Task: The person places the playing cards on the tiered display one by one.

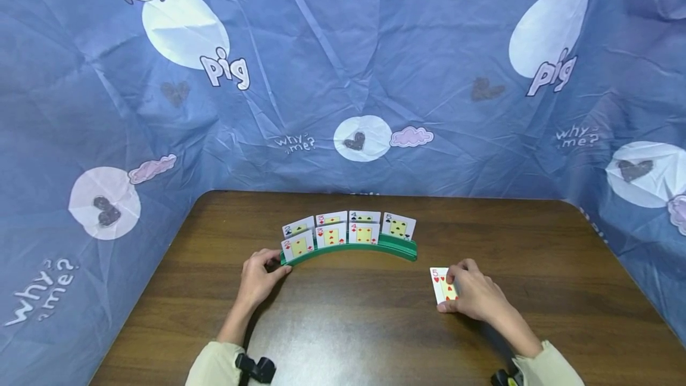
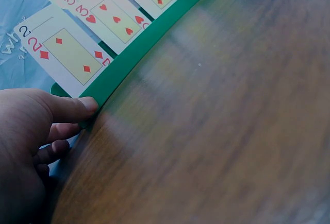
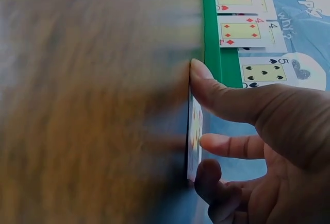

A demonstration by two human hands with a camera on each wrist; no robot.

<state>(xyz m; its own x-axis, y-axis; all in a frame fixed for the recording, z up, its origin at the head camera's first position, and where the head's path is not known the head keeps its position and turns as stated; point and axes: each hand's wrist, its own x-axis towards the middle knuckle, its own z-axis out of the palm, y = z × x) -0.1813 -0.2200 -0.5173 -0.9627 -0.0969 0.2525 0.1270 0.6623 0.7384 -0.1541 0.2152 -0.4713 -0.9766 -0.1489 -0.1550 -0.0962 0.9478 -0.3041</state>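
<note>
A curved green card holder (image 1: 398, 247) stands on the table with playing cards upright in two rows. Its front row shows the two of diamonds (image 2: 67, 54), three of hearts (image 2: 111, 20) and four of diamonds (image 3: 242, 31). At the right end of the back row is the five of spades (image 3: 264, 72), with no card in front of it. My left hand (image 1: 257, 279) pinches the holder's left end, thumb in front. To the right of the holder, my right hand (image 1: 474, 292) holds the five of hearts (image 1: 439, 282) by its edges, its right part hidden by the fingers.
The brown wooden table (image 1: 354, 320) has rounded far corners. Behind it and along its sides hangs a blue printed cloth (image 1: 364, 76). A black wrist device (image 1: 256, 368) sits by the left sleeve, and another (image 1: 504, 377) by the right sleeve.
</note>
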